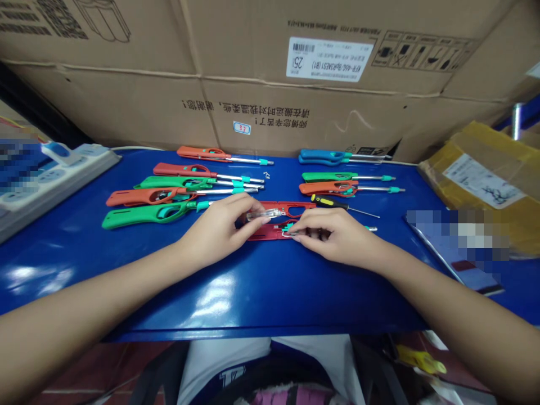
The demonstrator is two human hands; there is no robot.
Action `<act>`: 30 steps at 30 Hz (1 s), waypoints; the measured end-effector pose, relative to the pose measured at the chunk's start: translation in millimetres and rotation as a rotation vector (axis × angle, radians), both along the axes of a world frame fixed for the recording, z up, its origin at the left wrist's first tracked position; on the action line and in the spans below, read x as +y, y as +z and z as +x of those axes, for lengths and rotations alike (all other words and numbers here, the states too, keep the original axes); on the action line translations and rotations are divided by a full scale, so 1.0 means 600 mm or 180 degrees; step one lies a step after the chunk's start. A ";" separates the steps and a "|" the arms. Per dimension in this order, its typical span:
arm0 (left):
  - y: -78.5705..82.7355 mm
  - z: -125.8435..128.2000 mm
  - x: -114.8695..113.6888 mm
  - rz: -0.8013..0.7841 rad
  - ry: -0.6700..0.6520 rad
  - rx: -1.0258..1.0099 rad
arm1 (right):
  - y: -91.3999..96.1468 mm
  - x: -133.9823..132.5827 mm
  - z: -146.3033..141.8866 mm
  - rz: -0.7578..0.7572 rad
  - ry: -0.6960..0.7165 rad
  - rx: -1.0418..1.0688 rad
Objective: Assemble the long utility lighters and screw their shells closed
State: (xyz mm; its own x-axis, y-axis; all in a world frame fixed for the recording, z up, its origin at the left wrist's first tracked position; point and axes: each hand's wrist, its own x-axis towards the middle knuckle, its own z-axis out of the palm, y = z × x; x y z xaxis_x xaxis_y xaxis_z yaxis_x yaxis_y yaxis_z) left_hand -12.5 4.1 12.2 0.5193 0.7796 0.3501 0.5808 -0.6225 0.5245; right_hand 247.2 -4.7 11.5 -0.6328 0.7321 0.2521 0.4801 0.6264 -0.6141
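Observation:
Between the thumb and fingers of my left hand (225,225) is a clear lighter fuel tank (266,214), held level over the opened red lighter casing. One red casing half (295,209) lies behind; the other half (264,232) lies nearer me, partly under my fingers. My right hand (337,233) is closed in a pinch at the near half, by some teal and white small parts (287,229). What its fingertips grip is too small to make out. A metal tube end (371,229) shows past my right hand.
Red, orange and green long-necked lighters (147,215) lie in a group at left. Blue, green and orange ones (323,156) lie at back right. A yellow-black screwdriver (331,201) is behind my right hand. A power strip (63,174) and large carton (253,84) border the blue table (261,298).

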 end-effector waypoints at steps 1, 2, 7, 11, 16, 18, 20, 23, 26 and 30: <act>0.003 0.002 -0.003 -0.0101 -0.0038 -0.0074 | -0.001 0.000 -0.001 -0.0170 -0.0089 0.0095; 0.004 0.003 -0.006 -0.0227 -0.0080 -0.0136 | -0.001 0.000 -0.003 -0.0400 -0.0183 0.0199; 0.002 0.005 -0.015 -0.0351 -0.0359 -0.0119 | 0.002 -0.003 -0.007 -0.1307 -0.0431 0.0546; -0.005 0.003 -0.013 -0.0142 -0.0547 0.0059 | 0.003 -0.002 -0.006 -0.0884 -0.0336 0.0502; -0.008 0.004 -0.011 -0.0125 -0.0593 0.0194 | 0.003 -0.002 -0.004 -0.0083 -0.0120 0.0347; -0.008 0.004 -0.012 -0.0129 -0.0609 0.0218 | 0.005 -0.003 -0.004 0.0041 -0.0085 0.0268; -0.007 0.004 -0.012 -0.0158 -0.0612 0.0250 | 0.007 -0.004 -0.004 0.0092 -0.0084 0.0211; -0.006 0.004 -0.012 -0.0178 -0.0619 0.0288 | 0.009 -0.005 -0.003 0.0095 -0.0106 0.0155; -0.005 0.003 -0.012 -0.0175 -0.0644 0.0310 | 0.010 -0.005 -0.001 0.0108 -0.0120 0.0118; -0.005 0.002 -0.012 -0.0191 -0.0663 0.0344 | 0.010 -0.005 0.000 0.0130 -0.0095 0.0123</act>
